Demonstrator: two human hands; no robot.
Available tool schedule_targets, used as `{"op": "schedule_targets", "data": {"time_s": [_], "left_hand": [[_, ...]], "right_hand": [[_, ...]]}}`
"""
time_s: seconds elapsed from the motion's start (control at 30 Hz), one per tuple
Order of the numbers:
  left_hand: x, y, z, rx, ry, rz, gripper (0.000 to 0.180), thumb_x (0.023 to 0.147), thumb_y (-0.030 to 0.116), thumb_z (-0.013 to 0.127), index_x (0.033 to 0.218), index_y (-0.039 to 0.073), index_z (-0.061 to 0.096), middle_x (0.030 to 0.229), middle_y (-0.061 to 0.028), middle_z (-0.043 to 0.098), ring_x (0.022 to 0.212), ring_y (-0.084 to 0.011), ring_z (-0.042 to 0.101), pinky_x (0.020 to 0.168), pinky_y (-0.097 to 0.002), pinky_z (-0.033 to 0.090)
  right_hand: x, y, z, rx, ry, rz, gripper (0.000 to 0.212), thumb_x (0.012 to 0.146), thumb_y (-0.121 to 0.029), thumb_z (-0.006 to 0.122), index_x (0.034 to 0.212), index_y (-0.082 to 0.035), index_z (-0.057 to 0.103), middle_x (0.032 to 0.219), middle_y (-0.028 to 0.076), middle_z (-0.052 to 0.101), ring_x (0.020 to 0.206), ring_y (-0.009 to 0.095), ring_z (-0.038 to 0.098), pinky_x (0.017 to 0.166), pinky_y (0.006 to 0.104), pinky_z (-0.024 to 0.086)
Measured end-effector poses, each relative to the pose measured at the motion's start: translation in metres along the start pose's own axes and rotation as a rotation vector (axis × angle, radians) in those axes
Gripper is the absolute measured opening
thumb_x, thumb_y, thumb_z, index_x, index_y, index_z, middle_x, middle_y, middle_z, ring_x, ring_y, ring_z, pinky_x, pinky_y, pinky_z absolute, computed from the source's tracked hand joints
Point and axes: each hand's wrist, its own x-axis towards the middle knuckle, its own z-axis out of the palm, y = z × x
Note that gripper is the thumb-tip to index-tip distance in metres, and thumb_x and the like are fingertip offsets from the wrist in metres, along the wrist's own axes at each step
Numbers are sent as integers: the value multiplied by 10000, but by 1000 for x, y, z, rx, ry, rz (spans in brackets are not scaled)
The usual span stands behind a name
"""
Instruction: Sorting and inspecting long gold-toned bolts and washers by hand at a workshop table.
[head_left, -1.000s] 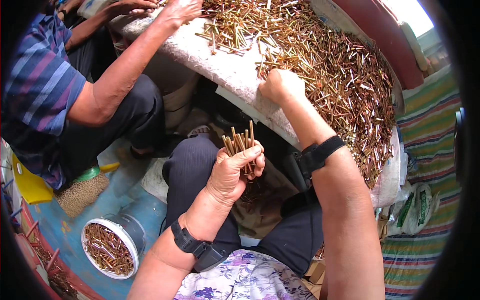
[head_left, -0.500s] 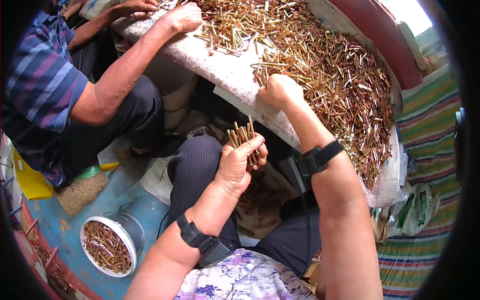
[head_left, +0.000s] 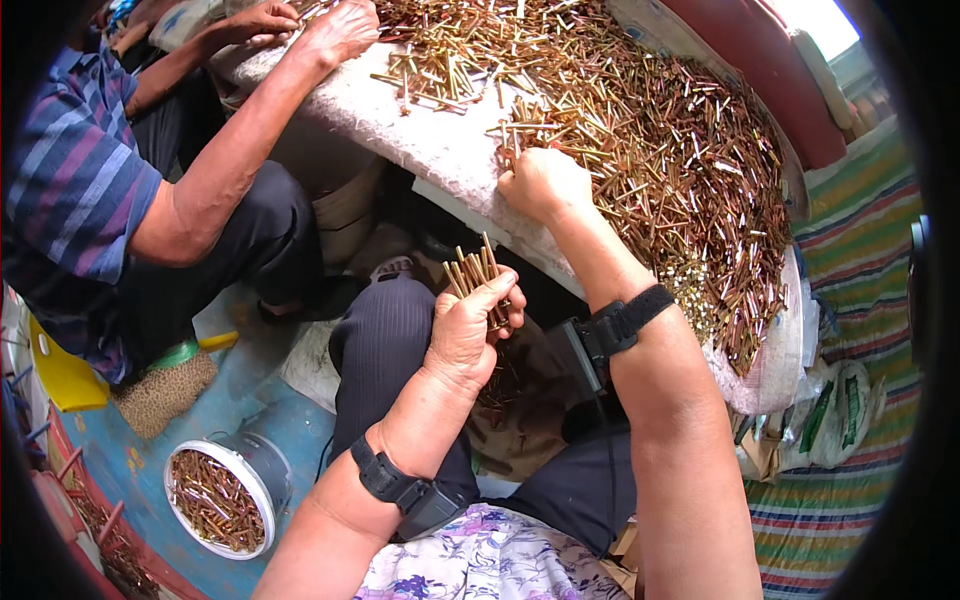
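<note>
My left hand is closed around a bundle of thin brass-coloured metal rods. Their ends stick up above my thumb and forefinger, over my left knee. My right hand is closed at the near edge of a big heap of the same rods on a cloth-covered table. A few rods lie right by its fingertips, which are turned away, so whatever they pinch is hidden.
On the left, a person in a striped shirt works at the table with both hands. A bucket of rods stands on the blue floor, near a yellow plastic piece. Plastic bags lie at right, by a striped sheet.
The view has shifted slightly, and my right hand stays low at the heap's edge. My left hand still grips its bundle. The other person's hands appear a little farther left.
</note>
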Motion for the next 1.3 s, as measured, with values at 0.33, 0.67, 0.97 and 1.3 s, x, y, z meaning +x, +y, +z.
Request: {"op": "schedule_targets", "data": {"time_s": [0.33, 0.67, 0.97, 1.3], "left_hand": [[13, 7, 7, 8, 97, 53, 116, 833, 160, 622, 903, 70, 603, 718, -51, 637, 576, -138, 601, 481, -212, 437], [16, -8, 17, -7, -16, 51, 257, 825, 277, 673, 923, 51, 601, 798, -49, 639, 700, -133, 613, 602, -238, 496], [21, -21, 14, -432, -168, -142, 135, 892, 190, 558, 831, 69, 569, 757, -60, 602, 710, -198, 600, 645, -307, 520], [-2, -22, 11, -363, -209, 3, 105, 862, 88, 568, 962, 58, 583, 922, -40, 600, 862, -144, 588, 801, -281, 486]], "right_hand": [[-20, 21, 13, 116, 244, -42, 309, 819, -330, 524, 815, -40, 630, 757, 182, 643, 752, 362, 631, 693, 452, 502], [-96, 30, -7, 251, 330, -242, 218, 812, -250, 542, 770, -39, 572, 611, 183, 605, 560, 351, 611, 524, 444, 493], [-160, 34, 3, 646, 364, -459, 244, 722, -185, 680, 870, -31, 564, 659, 93, 586, 576, 253, 583, 521, 327, 463], [-135, 1, 52, 1092, 743, -258, 307, 874, -209, 522, 1054, 39, 524, 1031, 195, 524, 906, 316, 521, 821, 363, 428]]}}
